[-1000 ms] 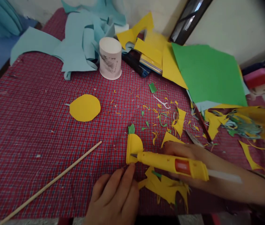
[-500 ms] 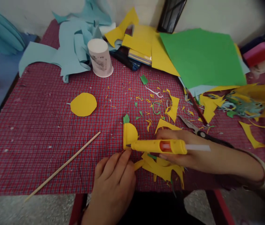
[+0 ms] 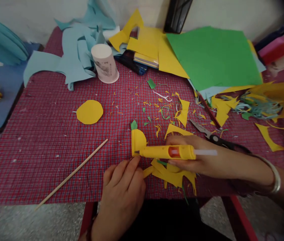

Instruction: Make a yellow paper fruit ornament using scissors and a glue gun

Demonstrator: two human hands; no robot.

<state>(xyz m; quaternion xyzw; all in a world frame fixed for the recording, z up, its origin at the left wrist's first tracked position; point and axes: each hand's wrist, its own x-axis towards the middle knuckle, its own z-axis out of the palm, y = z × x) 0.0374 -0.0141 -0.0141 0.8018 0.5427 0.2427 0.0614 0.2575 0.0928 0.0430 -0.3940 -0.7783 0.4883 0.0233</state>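
Note:
My right hand [image 3: 197,159] is wrapped round a yellow glue gun [image 3: 165,152], held level with its nozzle pointing left. The nozzle touches the lower edge of a folded yellow paper piece [image 3: 137,140] that has a small green leaf [image 3: 133,125] at its top. My left hand [image 3: 123,189] rests on the red checked cloth [image 3: 43,140] just below, fingers together, with its fingertips pressing near the bottom of that folded piece. Yellow paper offcuts [image 3: 172,174] lie under the glue gun.
A yellow oval cut-out [image 3: 89,112] and a thin wooden stick [image 3: 73,174] lie to the left. Scissors [image 3: 213,137] sit behind my right hand. An upturned paper cup [image 3: 104,63], blue paper strips [image 3: 74,57], yellow sheets [image 3: 154,47] and a green sheet [image 3: 212,57] fill the far side.
The view has tipped down and back, so the table's near edge and floor now show. Both hands and the glue gun stay at the folded yellow piece, shifted only slightly.

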